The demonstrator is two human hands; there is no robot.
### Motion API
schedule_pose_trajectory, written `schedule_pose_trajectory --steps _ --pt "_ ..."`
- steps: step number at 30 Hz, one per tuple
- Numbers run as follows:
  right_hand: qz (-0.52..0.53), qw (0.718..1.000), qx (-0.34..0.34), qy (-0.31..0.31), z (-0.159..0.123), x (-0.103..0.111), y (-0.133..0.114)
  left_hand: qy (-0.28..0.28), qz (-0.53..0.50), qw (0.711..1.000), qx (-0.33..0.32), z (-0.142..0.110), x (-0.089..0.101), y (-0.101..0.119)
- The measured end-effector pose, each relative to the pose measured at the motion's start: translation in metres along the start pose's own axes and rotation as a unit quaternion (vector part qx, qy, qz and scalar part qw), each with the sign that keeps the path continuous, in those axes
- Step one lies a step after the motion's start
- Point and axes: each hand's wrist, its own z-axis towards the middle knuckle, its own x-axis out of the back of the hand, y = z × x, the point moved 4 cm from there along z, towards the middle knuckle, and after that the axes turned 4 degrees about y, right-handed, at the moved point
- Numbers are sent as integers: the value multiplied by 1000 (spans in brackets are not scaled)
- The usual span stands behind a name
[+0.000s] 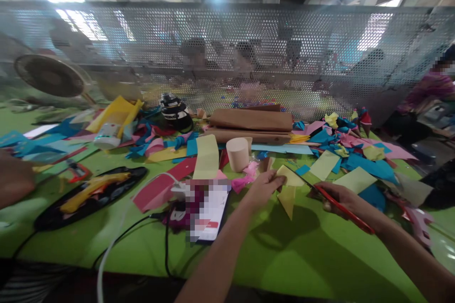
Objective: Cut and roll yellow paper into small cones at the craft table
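Observation:
My left hand (265, 188) pinches a small piece of pale yellow paper (292, 177) above the green table. A pointed yellow paper piece (287, 201) hangs just below those fingers. In my right hand (334, 199) is a pair of scissors (343, 209) with red handles, its fingers wrapped round them. The dark blades (300, 177) reach left to the pale yellow paper; whether they are cutting into it I cannot tell. Left of my left hand lie a pink paper flower-like piece (246, 176) and a white paper roll (238, 155) standing upright.
Brown paper rolls (250, 120) lie along the perforated metal screen (220, 71). Coloured paper scraps (369, 165) cover the table's back. A phone (211, 213) with cables lies left of my forearm, beyond it a black tray (95, 194). Another person's hand (14, 179) shows at far left.

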Motion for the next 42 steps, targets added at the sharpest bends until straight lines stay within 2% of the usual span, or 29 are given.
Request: schedule_pose_trajectory --steps 16,29,37,42 --pt "25 999 -27 18 2 0 11 -27 -20 999 -2 1 1 -5" --pt "-3 999 -32 28 3 0 21 -48 -48 998 17 -1 -3 -6" --pt "-71 997 14 8 -8 1 1 -56 -66 996 31 -5 -5 1" --pt "-97 995 12 -1 -10 0 -3 -26 -99 993 65 -6 -4 -5"
